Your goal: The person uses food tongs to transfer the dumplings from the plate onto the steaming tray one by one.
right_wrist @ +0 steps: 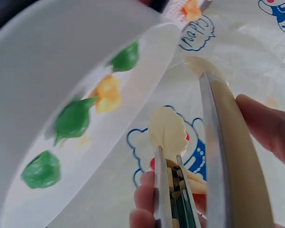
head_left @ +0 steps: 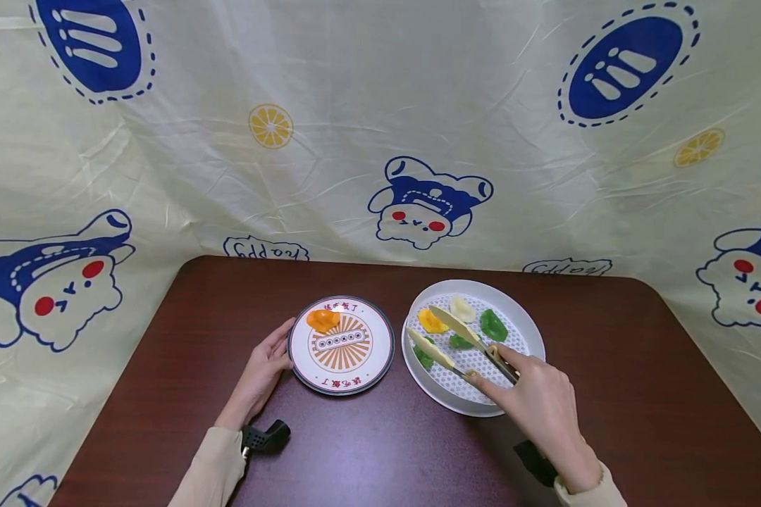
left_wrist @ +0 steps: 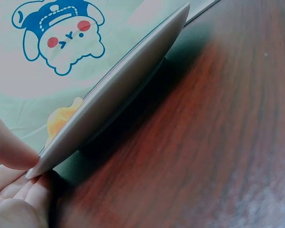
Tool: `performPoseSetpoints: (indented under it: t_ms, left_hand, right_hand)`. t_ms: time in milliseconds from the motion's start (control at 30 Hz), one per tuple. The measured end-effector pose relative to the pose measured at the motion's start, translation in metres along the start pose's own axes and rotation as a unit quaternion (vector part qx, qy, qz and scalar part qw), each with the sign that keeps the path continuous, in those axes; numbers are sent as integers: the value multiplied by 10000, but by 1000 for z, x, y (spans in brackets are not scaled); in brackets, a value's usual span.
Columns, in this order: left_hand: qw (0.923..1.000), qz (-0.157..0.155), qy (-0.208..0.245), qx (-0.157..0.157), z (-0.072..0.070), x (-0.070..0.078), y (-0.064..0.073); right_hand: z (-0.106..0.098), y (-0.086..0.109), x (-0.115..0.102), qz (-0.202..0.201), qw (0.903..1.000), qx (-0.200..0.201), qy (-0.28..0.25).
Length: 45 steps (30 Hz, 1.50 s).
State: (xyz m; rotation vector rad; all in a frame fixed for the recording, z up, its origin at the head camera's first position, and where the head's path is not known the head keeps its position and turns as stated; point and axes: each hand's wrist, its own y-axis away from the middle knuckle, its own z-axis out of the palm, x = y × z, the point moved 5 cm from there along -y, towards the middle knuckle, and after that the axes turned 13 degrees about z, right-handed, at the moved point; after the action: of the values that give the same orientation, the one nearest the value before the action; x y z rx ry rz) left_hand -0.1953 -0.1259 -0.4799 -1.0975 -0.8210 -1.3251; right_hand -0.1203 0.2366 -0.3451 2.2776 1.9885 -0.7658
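My left hand pinches the left rim of a round printed plate, thumb above and fingers beneath in the left wrist view. An orange crumpled piece lies near that plate's upper left. With thumb and fingers, my right hand grips metal tongs with cream tips. Their tips are spread apart over a white round tray, nothing between them. Inside this tray lie a yellow piece, a whitish piece and three green pieces, small and wrinkled.
Both dishes are on a dark brown wooden table, the plate left of the tray with a narrow gap. A pale sheet with blue cartoon prints hangs behind the table's far edge.
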Motion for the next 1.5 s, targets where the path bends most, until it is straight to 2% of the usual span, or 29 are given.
performPoseSetpoints:
  t_ms: [233,467,733,967,1167,1500]
  left_hand:
    - [10000,-60,13,25,0,0,1]
    - [10000,-84,36,-2,0,1,0]
    - [10000,-63,40,-29,0,1,1]
    - [9999,-96,-70,-67,-1,-1,0]
    - [10000,-1,-4,-91,0,0,-1]
    - [10000,-30,27,-47,0,0,0]
  right_hand:
    - [9,-7,-24,-151,9995,-256,-108]
    - [30,-14,-51,-591,9972,-319,-316]
    - [56,-18,-81,-726,9948,-676,-232]
    - [76,-15,-100,-1018,9934,-510,-125]
    - [89,-15,-110,-1123,9929,-382,5]
    - [96,-15,-117,-1235,9919,-298,-47]
